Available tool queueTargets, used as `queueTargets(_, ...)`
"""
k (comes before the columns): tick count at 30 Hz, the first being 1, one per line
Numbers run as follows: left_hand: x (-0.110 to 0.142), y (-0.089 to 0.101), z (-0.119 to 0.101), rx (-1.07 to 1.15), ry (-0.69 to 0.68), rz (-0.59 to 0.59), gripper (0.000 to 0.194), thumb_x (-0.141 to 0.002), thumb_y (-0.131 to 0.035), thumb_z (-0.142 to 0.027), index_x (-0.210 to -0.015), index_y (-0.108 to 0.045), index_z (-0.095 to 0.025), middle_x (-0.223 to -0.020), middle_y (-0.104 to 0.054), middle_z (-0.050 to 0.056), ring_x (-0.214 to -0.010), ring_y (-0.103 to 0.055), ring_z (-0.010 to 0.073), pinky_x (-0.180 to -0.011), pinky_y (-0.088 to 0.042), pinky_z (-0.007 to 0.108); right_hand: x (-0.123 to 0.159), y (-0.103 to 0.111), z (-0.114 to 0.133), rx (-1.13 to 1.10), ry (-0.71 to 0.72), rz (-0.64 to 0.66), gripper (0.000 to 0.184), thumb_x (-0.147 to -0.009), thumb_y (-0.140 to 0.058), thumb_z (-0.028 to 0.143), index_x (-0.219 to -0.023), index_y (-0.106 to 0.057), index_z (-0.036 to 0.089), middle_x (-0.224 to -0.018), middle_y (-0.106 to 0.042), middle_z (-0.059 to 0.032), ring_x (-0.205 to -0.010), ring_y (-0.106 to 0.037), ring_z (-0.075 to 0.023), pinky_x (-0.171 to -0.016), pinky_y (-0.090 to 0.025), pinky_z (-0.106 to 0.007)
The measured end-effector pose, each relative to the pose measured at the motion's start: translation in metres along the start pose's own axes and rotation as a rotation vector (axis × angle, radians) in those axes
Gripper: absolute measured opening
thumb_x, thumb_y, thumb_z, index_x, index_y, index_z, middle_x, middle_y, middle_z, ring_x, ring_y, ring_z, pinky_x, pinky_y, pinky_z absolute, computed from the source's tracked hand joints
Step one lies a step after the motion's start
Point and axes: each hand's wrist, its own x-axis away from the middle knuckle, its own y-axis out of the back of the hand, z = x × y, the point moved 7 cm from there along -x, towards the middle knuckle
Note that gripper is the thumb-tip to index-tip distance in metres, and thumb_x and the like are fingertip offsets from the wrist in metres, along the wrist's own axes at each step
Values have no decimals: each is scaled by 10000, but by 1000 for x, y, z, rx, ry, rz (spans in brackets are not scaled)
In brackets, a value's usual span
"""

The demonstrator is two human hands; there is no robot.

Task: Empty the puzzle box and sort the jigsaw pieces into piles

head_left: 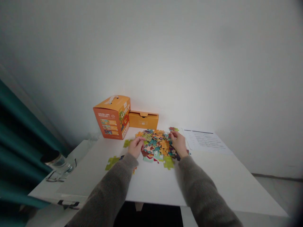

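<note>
A heap of colourful jigsaw puzzle pieces [155, 142] lies on the white table, with orange, teal, green and dark pieces overlapping. My left hand [136, 147] is at the heap's left edge, its fingers curled together and the fingertips against the pieces. At the right side of the heap, my right hand [178, 143] is closed in a pinch, fingertips pointing in over the pieces. Whatever sits between the fingers of either hand is too small to make out. Green pieces lie around the heap: one [169, 162] at its front and another [112, 162] beyond my left wrist.
An orange puzzle box [111, 121] stands at the back left beside a smaller orange-yellow box [143, 120]. A printed sheet [205, 140] lies right of the heap. On the lower surface at left are a glass jar [59, 164] with a dark lid and eyeglasses [55, 179].
</note>
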Motion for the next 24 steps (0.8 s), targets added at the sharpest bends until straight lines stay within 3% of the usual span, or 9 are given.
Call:
queueTargets(6,2,-3,-1,-8,2,20,185,-791,-587,-327,-837,-640,-156,-515,-515,-50,-447,-469,92,-446,-370,200,-49,3,-52,335,-151,28,412,-945,-377,276,-1218,-650,132,-1172,-700,-143,-1068,-645,-245,-913,-465,-340)
queueTargets(10,2,-2,2,-15,6,16,188,-793,-573,-319,-847,-636,-151,-531,-519,-52,-454,-467,89,-453,-379,199,-51,-11,-59,378,-153,113,379,-900,-457,229,-1222,-651,183,-1086,-723,-118,-1016,-650,-252,-880,-455,-346)
queueTargets(13,2,-2,1,-8,4,12,196,-790,-580,-329,-847,-638,-150,-528,-523,-52,-452,-467,89,-452,-374,198,-44,-9,-58,443,-168,94,415,-901,-459,224,-1286,-609,189,-1089,-714,-124,-1021,-632,-265,-880,-437,-359)
queueTargets(17,0,2,-2,-8,-12,-3,194,-791,-576,-335,-840,-639,-158,-519,-524,-54,-457,-473,95,-469,-378,203,-27,-5,-39,431,-88,49,318,-904,-453,228,-1111,-691,187,-1061,-707,-112,-1017,-602,-266,-891,-413,-366)
queueTargets(24,-5,20,-2,-195,-89,-149,165,-797,-553,-286,-870,-645,-171,-679,-635,-8,-674,-607,140,-689,-477,251,32,-20,35,99,228,15,253,-912,-440,211,-984,-682,183,-978,-661,-90,-981,-568,-237,-909,-409,-371)
